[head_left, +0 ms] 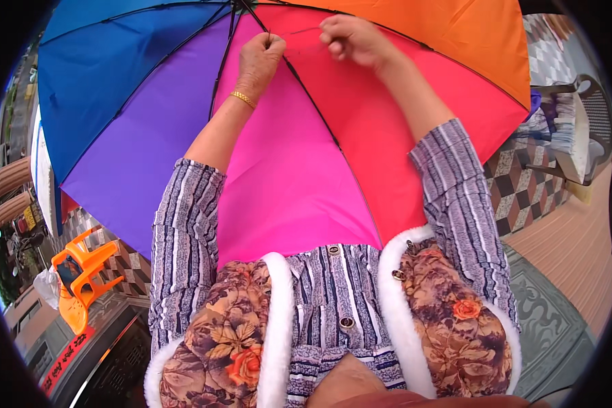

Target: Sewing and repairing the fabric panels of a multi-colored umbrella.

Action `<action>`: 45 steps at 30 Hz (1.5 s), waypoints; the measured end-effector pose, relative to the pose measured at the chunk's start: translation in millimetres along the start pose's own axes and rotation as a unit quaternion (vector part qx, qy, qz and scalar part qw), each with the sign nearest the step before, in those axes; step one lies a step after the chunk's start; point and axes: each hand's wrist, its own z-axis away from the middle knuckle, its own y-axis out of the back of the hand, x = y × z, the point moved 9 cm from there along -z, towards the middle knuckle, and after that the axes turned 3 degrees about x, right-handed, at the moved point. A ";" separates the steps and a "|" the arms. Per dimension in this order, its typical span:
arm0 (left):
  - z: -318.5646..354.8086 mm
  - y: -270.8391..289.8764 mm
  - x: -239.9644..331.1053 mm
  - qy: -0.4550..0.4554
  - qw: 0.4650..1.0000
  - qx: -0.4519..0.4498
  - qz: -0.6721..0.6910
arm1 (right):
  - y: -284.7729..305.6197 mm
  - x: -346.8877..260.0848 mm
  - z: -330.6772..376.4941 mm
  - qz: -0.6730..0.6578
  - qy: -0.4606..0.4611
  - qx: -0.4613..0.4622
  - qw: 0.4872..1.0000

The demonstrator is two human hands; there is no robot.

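Observation:
An open umbrella [285,183] with blue, purple, pink, red and orange panels spreads over my lap, its inner side and black ribs facing me. My left hand [260,60] is closed at a black rib [313,102] near the hub [241,5], a gold bracelet around its wrist. To its right, over the red panel, my right hand [355,42] is pinched shut on a thin dark thread [300,31]. The thread spans the gap between both hands. My fingertips hide where it meets the rib, and the right hand is slightly blurred.
At the lower left stands an orange plastic chair [88,268] with a dark item on it, a pale plastic bag [46,287] beside it. A dark chair [595,115] with bundled things sits at the right, on patterned tiles [523,183].

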 end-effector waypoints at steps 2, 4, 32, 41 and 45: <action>-0.2 -10.6 -13.2 0.096 0.987 -0.045 0.124 | 12.7 -22.5 8.5 -0.038 0.048 -0.022 0.998; -1.6 -7.6 -8.3 0.108 0.983 -0.046 0.142 | 19.6 -19.4 15.8 -0.023 0.037 -0.022 0.999; 20.0 -49.5 66.8 -0.412 0.810 -0.078 -0.410 | 96.2 -114.4 118.8 -0.397 0.274 -0.037 0.875; 11.6 -48.5 43.1 -0.256 0.861 -0.149 -0.415 | 130.4 -182.2 172.3 -0.292 0.373 -0.114 0.873; 13.7 -38.3 47.9 -0.219 0.895 -0.119 -0.370 | 129.0 -176.8 170.0 -0.314 0.349 -0.089 0.878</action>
